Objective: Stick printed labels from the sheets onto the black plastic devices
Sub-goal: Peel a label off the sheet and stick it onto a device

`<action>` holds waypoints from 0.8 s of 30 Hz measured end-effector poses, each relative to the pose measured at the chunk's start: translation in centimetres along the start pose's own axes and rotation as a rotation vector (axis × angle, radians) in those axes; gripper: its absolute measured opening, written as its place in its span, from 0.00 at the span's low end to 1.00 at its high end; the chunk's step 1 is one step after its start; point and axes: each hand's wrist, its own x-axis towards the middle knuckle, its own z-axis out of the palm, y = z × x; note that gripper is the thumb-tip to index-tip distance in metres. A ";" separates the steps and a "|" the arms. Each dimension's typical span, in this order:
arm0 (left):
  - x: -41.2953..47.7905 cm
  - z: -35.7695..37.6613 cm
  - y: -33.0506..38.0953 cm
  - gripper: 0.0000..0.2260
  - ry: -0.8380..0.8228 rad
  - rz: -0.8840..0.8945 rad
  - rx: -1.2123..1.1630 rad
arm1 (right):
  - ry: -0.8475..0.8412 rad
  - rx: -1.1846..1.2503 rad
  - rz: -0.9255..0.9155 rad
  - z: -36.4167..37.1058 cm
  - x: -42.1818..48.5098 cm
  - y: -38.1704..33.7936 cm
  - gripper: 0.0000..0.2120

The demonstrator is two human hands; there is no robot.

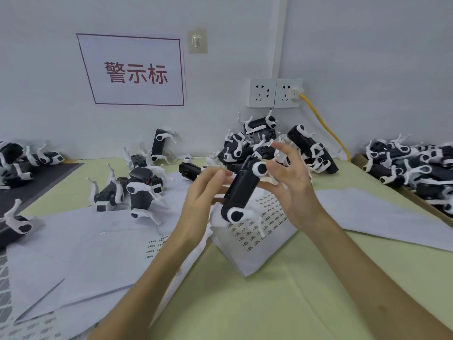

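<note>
A black plastic device with white legs is held tilted above the table centre. My left hand grips its left side with curled fingers. My right hand is at its upper right end, thumb near the white round joint and the other fingers spread loosely. Below the device lies a label sheet with rows of small printed labels. Another label sheet lies to the left, partly under my left forearm.
Several black devices stand left of centre, a pile sits against the wall, and more fill a tray at right. Blank backing sheets cover the left table. Wall sockets carry a yellow cable.
</note>
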 end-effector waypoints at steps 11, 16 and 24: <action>-0.2 1.2 -1.3 0.29 -0.086 -0.156 -0.182 | 0.081 -0.247 -0.138 0.4 -0.1 0.6 0.20; -0.1 0.6 -1.5 0.36 -0.042 -0.220 -0.186 | 0.076 -0.154 -0.138 -0.3 0.1 0.0 0.06; -0.7 1.2 -0.9 0.41 -0.032 -0.144 -0.038 | -0.087 -0.241 -0.009 1.3 -0.8 0.6 0.02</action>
